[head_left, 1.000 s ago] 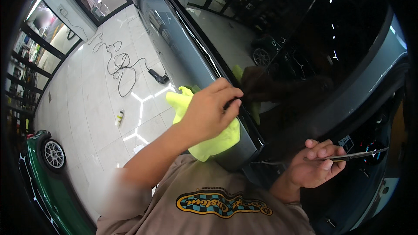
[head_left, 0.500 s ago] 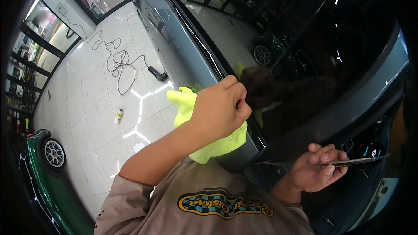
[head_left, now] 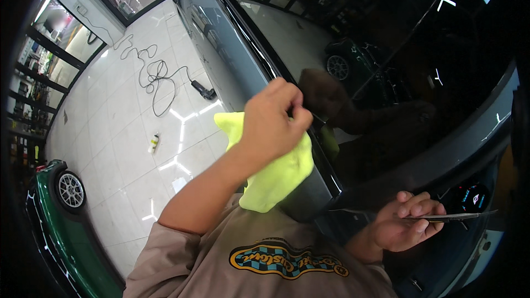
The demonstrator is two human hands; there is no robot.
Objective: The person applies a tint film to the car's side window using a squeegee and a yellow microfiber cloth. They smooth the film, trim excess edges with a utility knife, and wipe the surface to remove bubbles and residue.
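Note:
A bright yellow-green cloth (head_left: 279,179) hangs below my left hand (head_left: 273,118), which is closed with the fingers curled at the black window trim (head_left: 251,49) of a dark grey car door. The fingertips face the glass and are partly hidden. My right hand (head_left: 406,223), lower right, grips a thin, flat, dark tool (head_left: 455,217) between thumb and fingers. It is seen nearly edge-on, so its kind is unclear. Dark window glass (head_left: 386,149) lies between and beyond the hands, reflecting my arm.
A black corded power tool (head_left: 204,90) lies on the tiled floor with its cable (head_left: 157,74) in loops. Nearby stands or lies a small white bottle (head_left: 154,143). A green car (head_left: 72,232) is at the lower left. The grey car's interior shows at the lower right.
My left hand has slid a little up and away from the door's near corner, along the trim, with the cloth. The whole view has shifted slightly. My right hand keeps its grip.

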